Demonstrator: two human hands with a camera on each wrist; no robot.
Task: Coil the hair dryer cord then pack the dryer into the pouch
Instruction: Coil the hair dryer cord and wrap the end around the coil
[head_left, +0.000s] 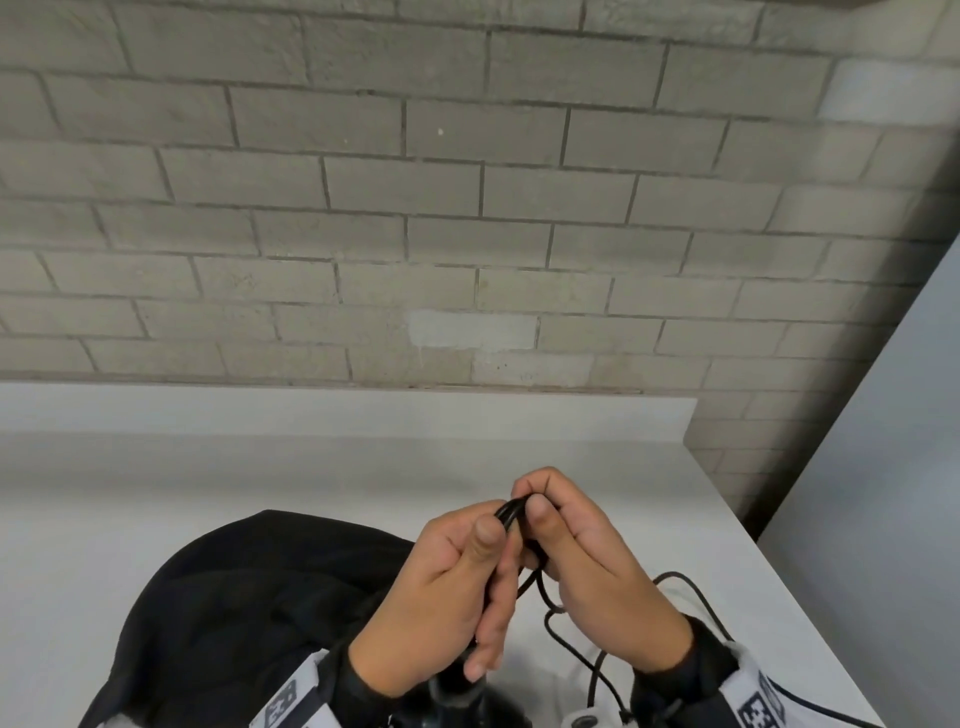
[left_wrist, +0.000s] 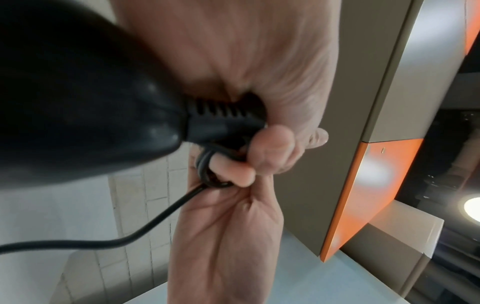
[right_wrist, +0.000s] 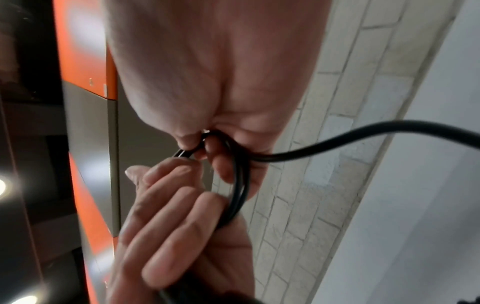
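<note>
Both hands meet above the white table (head_left: 156, 478) with small loops of the black cord (head_left: 511, 512) between them. My left hand (head_left: 457, 577) presses the loops under its thumb, and its fingers reach down to the black hair dryer (head_left: 457, 701) at the bottom edge. In the left wrist view that hand holds the ribbed cord base (left_wrist: 221, 115) of the dryer (left_wrist: 78, 92). My right hand (head_left: 540, 509) pinches the top of the loops (right_wrist: 207, 139). Loose cord (head_left: 696, 592) trails off to the right. The black pouch (head_left: 249, 587) lies on the table to the left.
A grey brick wall (head_left: 467, 208) stands behind the table. The table's right edge (head_left: 779, 561) runs close to my right wrist, with a grey panel (head_left: 883, 467) beyond it. An orange and grey cabinet (left_wrist: 363, 195) shows in the wrist views.
</note>
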